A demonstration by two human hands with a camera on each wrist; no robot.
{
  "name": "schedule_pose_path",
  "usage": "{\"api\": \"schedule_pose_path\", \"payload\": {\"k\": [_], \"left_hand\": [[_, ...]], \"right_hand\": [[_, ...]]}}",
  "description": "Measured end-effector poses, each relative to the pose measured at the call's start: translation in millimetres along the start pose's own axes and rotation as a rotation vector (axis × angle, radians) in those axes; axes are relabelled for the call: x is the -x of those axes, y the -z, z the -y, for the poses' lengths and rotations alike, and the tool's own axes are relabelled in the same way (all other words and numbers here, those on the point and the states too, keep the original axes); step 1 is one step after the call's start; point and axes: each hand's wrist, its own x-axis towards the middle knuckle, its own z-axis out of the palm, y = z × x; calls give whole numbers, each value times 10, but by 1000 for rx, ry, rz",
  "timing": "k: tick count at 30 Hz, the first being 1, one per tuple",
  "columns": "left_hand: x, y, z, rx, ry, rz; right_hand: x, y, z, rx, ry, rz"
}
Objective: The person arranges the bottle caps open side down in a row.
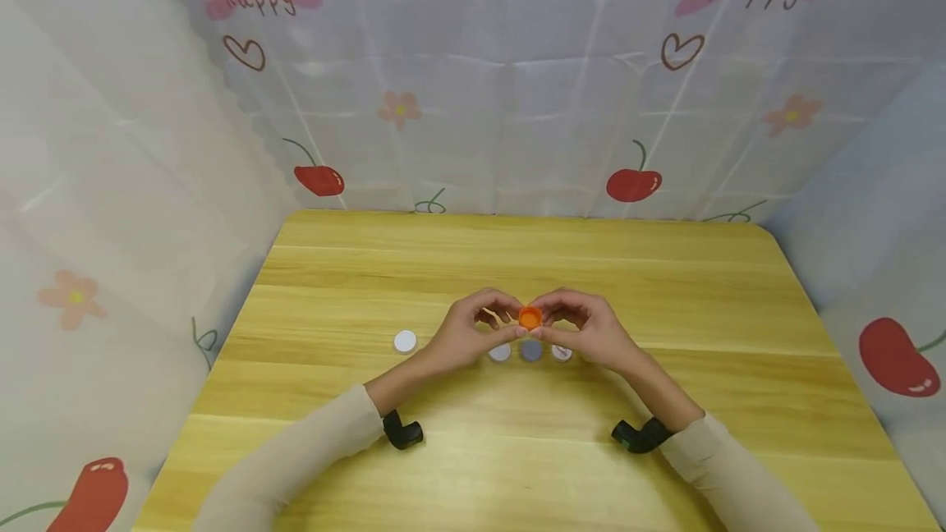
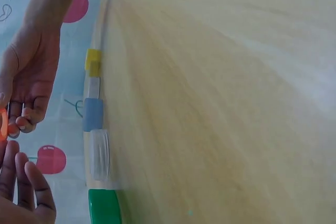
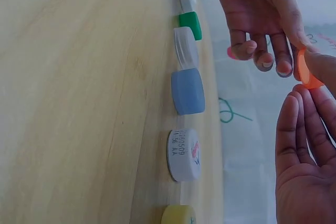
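Both hands pinch an orange bottle cap point(image 1: 530, 318) between them, its hollow side toward the head camera. My left hand point(image 1: 473, 327) has thumb and forefinger on the cap's left edge, and my right hand point(image 1: 587, 327) grips the right edge the same way. In the right wrist view the orange cap point(image 3: 310, 72) is raised above the tabletop, the other fingers loosely bent. Just below the hands in the head view lie a clear whitish cap point(image 1: 499, 352), a blue-grey cap point(image 1: 531, 350) and a white printed cap point(image 1: 562, 353).
A white cap point(image 1: 405, 341) lies left of the left hand on the wooden table point(image 1: 517, 466). The wrist views add a green cap point(image 3: 190, 24) and a yellow cap point(image 3: 178, 214) in the same row, hidden by the arms from above. A printed curtain point(image 1: 495, 130) hangs behind.
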Motion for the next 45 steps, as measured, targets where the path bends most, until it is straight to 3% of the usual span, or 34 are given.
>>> {"api": "schedule_pose_path", "payload": {"k": [7, 15, 21, 30, 33, 36, 41, 43, 45], "left_hand": [[-37, 26, 13, 169, 148, 112], [-96, 69, 5, 321, 297, 171], [-103, 37, -25, 363, 303, 198], [-64, -5, -2, 321, 297, 181], [-42, -2, 5, 173, 223, 151], [-16, 18, -17, -87, 77, 112], [-9, 58, -70, -541, -334, 63], [-18, 67, -79, -668, -496, 42], [-26, 70, -81, -744, -616, 23]], "right_hand": [[28, 21, -20, 17, 17, -15], [66, 2, 13, -9, 20, -2], [77, -20, 11, 0, 21, -5], [125, -37, -48, 25, -8, -12], [133, -36, -49, 44, -50, -9], [127, -30, -39, 60, -117, 6], [106, -11, -33, 36, -166, 73], [102, -7, -39, 2, -159, 106], [100, -7, -42, -35, -159, 130]]}}
